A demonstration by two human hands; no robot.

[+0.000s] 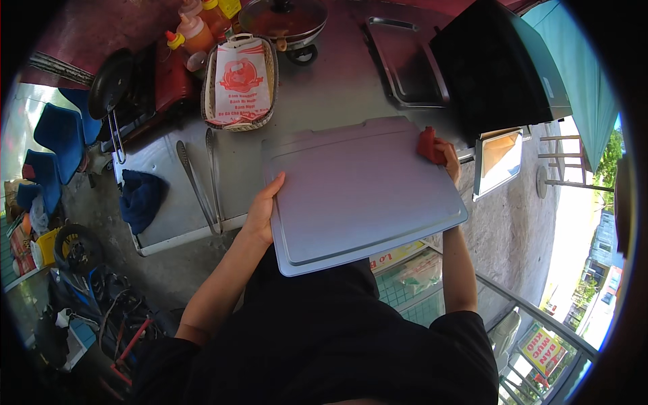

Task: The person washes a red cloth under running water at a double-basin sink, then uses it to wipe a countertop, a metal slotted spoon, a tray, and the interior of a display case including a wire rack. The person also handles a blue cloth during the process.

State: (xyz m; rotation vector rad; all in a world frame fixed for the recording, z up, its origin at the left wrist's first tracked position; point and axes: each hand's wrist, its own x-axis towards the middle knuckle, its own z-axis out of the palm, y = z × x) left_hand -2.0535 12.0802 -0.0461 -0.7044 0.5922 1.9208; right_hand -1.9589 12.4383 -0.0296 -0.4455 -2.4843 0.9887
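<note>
A flat grey rectangular metal tray or lid (359, 197) is held tilted in front of my body, over the near edge of the metal table. My left hand (266, 207) grips its left edge, the thumb on top. At the upper right corner my right hand (446, 154) has a folded red cloth (430, 146) between its fingers and the tray's rim. Metal tongs (200, 187) lie on the table left of the tray, and a dark blue cloth (140, 200) sits at the table's left corner.
A paper-lined wicker basket (206, 104), squeeze bottles (195, 33) and a lidded pan (283, 23) stand towards the back. A shallow metal tray (412, 66) lies beside a black box-like appliance (496, 66). A frying pan (111, 83) is at far left; a glass case (531, 304) is at lower right.
</note>
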